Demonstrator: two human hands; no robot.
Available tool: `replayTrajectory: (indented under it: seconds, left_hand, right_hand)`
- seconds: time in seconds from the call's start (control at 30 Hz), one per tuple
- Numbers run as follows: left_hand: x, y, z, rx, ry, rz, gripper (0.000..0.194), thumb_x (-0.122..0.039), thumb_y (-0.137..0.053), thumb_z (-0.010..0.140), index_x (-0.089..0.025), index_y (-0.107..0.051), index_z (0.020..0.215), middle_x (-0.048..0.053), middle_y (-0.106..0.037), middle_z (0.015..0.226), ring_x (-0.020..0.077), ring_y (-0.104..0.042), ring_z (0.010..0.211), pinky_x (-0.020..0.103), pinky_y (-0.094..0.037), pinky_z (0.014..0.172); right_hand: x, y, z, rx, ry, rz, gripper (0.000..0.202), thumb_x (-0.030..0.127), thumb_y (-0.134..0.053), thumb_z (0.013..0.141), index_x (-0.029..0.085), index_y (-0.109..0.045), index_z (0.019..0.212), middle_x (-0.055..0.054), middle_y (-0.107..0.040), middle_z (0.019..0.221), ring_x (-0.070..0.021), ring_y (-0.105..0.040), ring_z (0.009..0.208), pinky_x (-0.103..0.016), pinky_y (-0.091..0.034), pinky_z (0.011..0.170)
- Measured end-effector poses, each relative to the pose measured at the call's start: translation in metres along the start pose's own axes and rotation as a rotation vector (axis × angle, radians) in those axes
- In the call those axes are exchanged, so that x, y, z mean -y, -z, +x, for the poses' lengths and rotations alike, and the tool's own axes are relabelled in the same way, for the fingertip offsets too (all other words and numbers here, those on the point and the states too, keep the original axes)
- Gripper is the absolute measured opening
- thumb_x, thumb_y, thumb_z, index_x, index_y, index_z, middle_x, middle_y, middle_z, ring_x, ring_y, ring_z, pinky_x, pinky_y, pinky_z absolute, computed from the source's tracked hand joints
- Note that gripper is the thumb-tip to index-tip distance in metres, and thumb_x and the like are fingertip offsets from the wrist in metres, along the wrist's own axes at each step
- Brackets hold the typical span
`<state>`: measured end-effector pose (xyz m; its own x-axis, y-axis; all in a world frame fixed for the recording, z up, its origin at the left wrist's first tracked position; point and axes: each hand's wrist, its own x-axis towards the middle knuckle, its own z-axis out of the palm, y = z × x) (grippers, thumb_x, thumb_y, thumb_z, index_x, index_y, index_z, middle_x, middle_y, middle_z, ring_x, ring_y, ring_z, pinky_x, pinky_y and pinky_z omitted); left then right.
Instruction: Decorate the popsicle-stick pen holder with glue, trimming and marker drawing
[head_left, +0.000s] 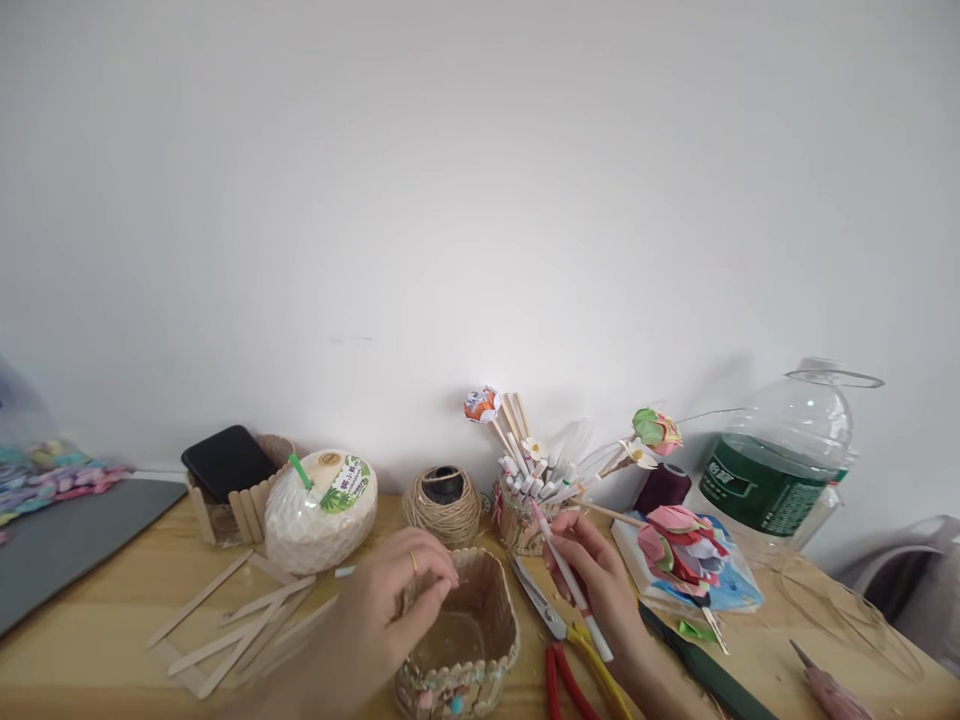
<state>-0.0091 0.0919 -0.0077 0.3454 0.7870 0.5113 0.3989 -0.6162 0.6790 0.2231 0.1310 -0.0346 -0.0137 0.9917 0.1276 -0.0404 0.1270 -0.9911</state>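
My right hand (596,570) grips a slim white marker (566,575) with a pink tip, its tip pointing up and to the left. Over the left rim of a small basket (511,640) hovers my left hand (405,595), wearing a ring, with thumb and forefinger pinched together; whatever lies between them, if anything, is too small to make out. The basket is lined inside and has beads on its front. Just behind the marker stands a holder (517,530) packed with white markers, sticks and paper flowers. Scissors (551,610) with red and yellow handles lie between the basket and my right hand.
Loose craft sticks (247,630) lie at left, near a wrapped coconut (315,520) with a green straw. A phone (229,462) rests on a stick box. Twine (442,515) stands mid-back. Right are a folded-paper flower (686,550), a large bottle (780,460) and a dark green tool (697,660).
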Motion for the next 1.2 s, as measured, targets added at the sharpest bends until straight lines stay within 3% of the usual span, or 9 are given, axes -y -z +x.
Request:
replayTrajectory:
  seconds: [0.13,0.3,0.47,0.6,0.7,0.83,1.03,1.2]
  left_hand:
    - [0.004,0.007,0.015,0.033,0.219,-0.015,0.019,-0.022,-0.045,0.085,-0.018,-0.062,0.079,0.004,-0.066,0.087,0.0187,-0.061,0.085,0.03,-0.046,0.078]
    - [0.009,0.011,0.044,0.038,0.261,-0.004,0.02,-0.027,-0.046,0.085,-0.019,-0.064,0.082,0.003,-0.069,0.088,0.019,-0.063,0.086,0.029,-0.046,0.078]
    - [0.022,0.006,0.086,0.075,0.223,0.085,0.019,-0.024,-0.046,0.084,-0.018,-0.064,0.083,0.003,-0.071,0.088,0.0189,-0.065,0.084,0.028,-0.048,0.075]
    - [0.038,-0.007,0.117,0.14,0.191,0.152,0.021,-0.016,-0.046,0.082,-0.016,-0.065,0.092,0.006,-0.071,0.097,0.0204,-0.064,0.09,0.03,-0.048,0.08]
    - [0.047,-0.017,0.134,0.218,0.164,0.216,0.026,-0.01,-0.05,0.078,-0.015,-0.065,0.098,0.009,-0.07,0.106,0.0245,-0.062,0.098,0.035,-0.047,0.085]
    - [0.05,-0.024,0.149,0.329,0.114,0.243,0.032,-0.01,-0.058,0.075,-0.02,-0.066,0.104,0.005,-0.07,0.109,0.0221,-0.063,0.1,0.031,-0.046,0.086]
    - [0.049,-0.03,0.166,0.365,0.077,0.262,0.015,-0.019,-0.062,0.078,-0.019,-0.071,0.09,0.004,-0.074,0.093,0.0204,-0.065,0.088,0.028,-0.048,0.076]
    - [0.042,-0.034,0.178,0.382,0.046,0.273,0.013,-0.024,-0.059,0.084,-0.013,-0.067,0.082,0.004,-0.07,0.085,0.018,-0.064,0.083,0.036,-0.049,0.079]
  right_hand:
    - [0.002,-0.004,-0.004,-0.002,0.015,0.024,0.03,0.043,-0.066,0.07,0.021,-0.045,0.073,0.006,-0.049,0.058,-0.0075,-0.036,0.043,-0.019,-0.024,0.039]
    - [-0.001,-0.005,-0.008,0.016,0.042,-0.037,0.033,0.044,-0.07,0.069,0.021,-0.047,0.071,0.005,-0.046,0.062,-0.0108,-0.042,0.053,-0.021,-0.036,0.047]
    - [-0.02,-0.004,-0.012,0.015,0.129,-0.419,0.02,0.035,-0.055,0.083,0.021,-0.045,0.071,0.004,-0.05,0.065,-0.0128,-0.048,0.055,-0.023,-0.04,0.052]
    - [-0.028,-0.003,-0.013,0.108,0.098,-0.881,0.01,0.025,-0.052,0.081,0.02,-0.051,0.072,0.0,-0.061,0.065,-0.016,-0.056,0.057,-0.025,-0.038,0.055]
    - [-0.026,-0.005,-0.013,0.185,0.079,-1.046,0.009,0.022,-0.051,0.08,0.021,-0.055,0.072,-0.001,-0.065,0.067,-0.0184,-0.06,0.062,-0.026,-0.037,0.057]
    - [-0.024,-0.008,-0.014,0.231,0.058,-1.158,0.016,0.026,-0.047,0.084,0.021,-0.056,0.071,-0.003,-0.067,0.071,-0.0192,-0.06,0.065,-0.027,-0.036,0.058]
    - [-0.033,-0.007,-0.013,0.203,0.071,-1.115,0.021,0.026,-0.045,0.085,0.02,-0.055,0.069,-0.003,-0.065,0.067,-0.0182,-0.058,0.061,-0.026,-0.037,0.057]
    - [-0.04,-0.005,-0.011,0.193,0.097,-1.086,0.018,0.024,-0.047,0.083,0.02,-0.055,0.067,-0.002,-0.064,0.066,-0.0173,-0.057,0.06,-0.026,-0.036,0.056]
